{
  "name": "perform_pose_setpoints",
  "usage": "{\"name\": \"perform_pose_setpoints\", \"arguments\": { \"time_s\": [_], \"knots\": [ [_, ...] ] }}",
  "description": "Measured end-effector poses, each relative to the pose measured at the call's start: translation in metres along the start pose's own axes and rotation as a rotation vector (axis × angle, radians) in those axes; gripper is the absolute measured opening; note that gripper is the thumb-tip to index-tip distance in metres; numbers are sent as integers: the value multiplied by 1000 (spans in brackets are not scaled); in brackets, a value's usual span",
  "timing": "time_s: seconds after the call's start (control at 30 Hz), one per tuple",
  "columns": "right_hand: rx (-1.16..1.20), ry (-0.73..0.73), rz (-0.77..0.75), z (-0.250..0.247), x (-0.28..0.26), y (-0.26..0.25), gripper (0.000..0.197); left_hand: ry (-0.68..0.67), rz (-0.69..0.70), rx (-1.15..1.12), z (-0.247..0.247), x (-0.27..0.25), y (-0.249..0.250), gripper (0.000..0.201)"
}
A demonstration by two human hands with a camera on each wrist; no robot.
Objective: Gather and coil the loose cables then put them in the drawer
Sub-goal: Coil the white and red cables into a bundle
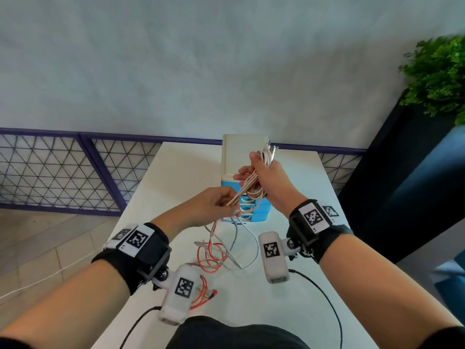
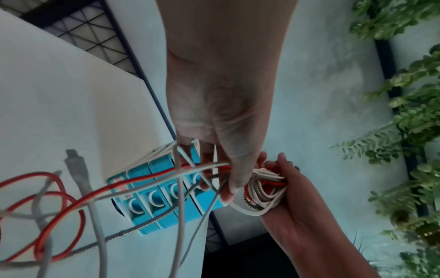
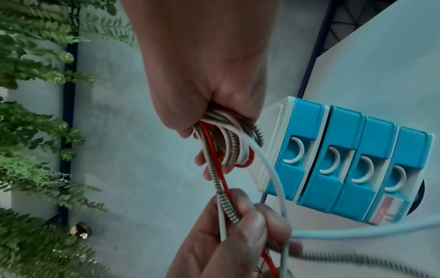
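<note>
My right hand (image 1: 264, 177) (image 3: 209, 105) is raised over the table and grips a coiled bundle of cables (image 1: 261, 159) (image 3: 226, 143) (image 2: 264, 190): white, red and a spiral-wrapped one. My left hand (image 1: 216, 205) (image 2: 228, 159) (image 3: 233, 231), just below it, pinches the strands that run out of the bundle. Their loose ends (image 1: 221, 250) (image 2: 59, 203) hang down and lie tangled on the white table (image 1: 176, 177). Behind both hands stands a small blue drawer unit (image 1: 254, 212) (image 3: 342, 161) (image 2: 154, 199) with a white top, all its drawers closed.
A separate red cable (image 1: 203, 293) lies on the table near my left wrist. A wire-mesh fence (image 1: 63, 170) runs behind the table along a pale wall. A dark planter with green foliage (image 1: 437, 71) stands at the right. Tiled floor lies to the left.
</note>
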State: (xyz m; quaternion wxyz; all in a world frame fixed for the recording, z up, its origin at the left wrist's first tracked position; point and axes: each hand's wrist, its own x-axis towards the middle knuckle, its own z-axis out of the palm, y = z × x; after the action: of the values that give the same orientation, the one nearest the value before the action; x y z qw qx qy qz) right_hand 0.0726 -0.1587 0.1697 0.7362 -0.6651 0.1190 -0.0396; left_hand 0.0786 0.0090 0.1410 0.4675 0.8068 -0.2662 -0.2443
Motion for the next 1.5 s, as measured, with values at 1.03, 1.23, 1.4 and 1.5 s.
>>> {"name": "perform_pose_setpoints", "arguments": {
  "time_s": [1.03, 1.23, 1.4, 1.5],
  "knots": [
    [-11, 96, -110, 4, -5, -4, 23, -183, -523, 477, -7, -4, -25, 93],
    [-38, 112, -127, 10, -4, -3, 27, 97, -450, 746, -2, -2, -16, 41],
    [45, 136, -147, 8, -1, -14, 26, -1, -323, 989, -14, -3, -50, 64],
    [79, 170, -194, 4, 2, -31, 29, -115, -413, 1027, -17, -13, -76, 94]
  ]
}}
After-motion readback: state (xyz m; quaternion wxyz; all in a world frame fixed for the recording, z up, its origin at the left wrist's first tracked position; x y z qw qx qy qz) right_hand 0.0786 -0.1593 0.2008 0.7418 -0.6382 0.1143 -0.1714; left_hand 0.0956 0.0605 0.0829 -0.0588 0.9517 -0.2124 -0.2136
